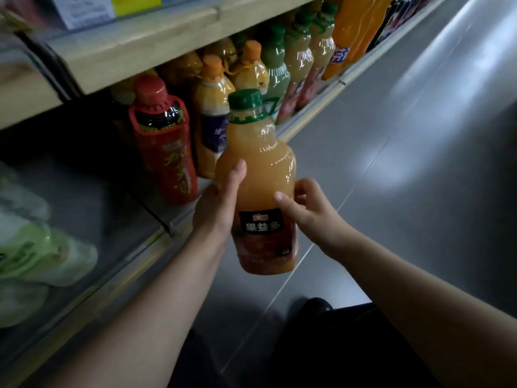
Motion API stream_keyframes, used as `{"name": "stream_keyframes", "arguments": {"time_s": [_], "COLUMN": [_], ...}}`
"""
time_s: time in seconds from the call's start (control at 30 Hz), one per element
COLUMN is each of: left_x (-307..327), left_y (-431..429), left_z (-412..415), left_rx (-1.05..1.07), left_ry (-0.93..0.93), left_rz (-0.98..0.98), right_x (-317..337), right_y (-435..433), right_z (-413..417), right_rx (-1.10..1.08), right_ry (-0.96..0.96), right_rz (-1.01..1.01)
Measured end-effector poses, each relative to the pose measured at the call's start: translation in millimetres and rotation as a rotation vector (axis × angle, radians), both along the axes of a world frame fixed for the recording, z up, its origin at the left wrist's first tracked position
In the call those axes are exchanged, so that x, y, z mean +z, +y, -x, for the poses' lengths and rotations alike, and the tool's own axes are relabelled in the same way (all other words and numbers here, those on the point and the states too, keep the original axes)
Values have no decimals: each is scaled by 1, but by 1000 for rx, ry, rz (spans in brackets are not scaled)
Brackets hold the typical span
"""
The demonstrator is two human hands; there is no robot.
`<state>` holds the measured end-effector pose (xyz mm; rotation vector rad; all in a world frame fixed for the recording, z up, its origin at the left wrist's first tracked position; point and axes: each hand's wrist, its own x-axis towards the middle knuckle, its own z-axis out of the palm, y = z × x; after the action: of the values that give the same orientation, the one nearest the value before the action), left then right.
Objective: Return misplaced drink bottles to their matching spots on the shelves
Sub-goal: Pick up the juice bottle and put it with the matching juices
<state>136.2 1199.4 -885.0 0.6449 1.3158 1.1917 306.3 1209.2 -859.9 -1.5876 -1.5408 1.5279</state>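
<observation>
Juice bottle (260,175): we see it upright in the air, just outside the shelf edge (310,107), near the red bottle (165,152).
Left grip (218,208): wraps its left side.
Right grip (310,211): thumb and curled fingers hold its right side.
Open room: floor (419,163) to the right.

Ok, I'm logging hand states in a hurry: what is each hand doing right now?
Left hand: grips the green-capped juice bottle, thumb on its front.
Right hand: holds the same bottle from the other side.
</observation>
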Motion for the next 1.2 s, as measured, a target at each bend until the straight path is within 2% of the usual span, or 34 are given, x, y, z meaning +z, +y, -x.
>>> {"name": "stream_keyframes", "arguments": {"time_s": [0.1,0.23,0.33,0.43,0.53,0.87,0.97,1.07,1.2], "left_x": [-13,-26,-8,32,80,299,365,410,443], "left_y": [6,8,6,2,6,38,48,59,78], "left_z": [-11,-23,-30,-38,-50,-134,-161,-190,-222], "left_rx": [-41,-16,38,-1,-73,-317,-393,-431,-455], "left_ry": [79,312,350,396,406,341,379,419,443], "left_rz": [73,99,234,339,426,432,406,379,350], "right_x": [-15,-28,-19,8,56,283,351,401,436], "right_y": [7,26,37,29,25,37,34,33,49], "right_z": [-4,-5,1,-4,-22,-119,-151,-181,-211], "right_rx": [-59,-198,-289,-335,-375,-458,-498,-545,-553], "right_ry": [46,186,146,143,190,106,152,193,169], "right_rz": [62,230,300,374,489,391,413,405,375]}}
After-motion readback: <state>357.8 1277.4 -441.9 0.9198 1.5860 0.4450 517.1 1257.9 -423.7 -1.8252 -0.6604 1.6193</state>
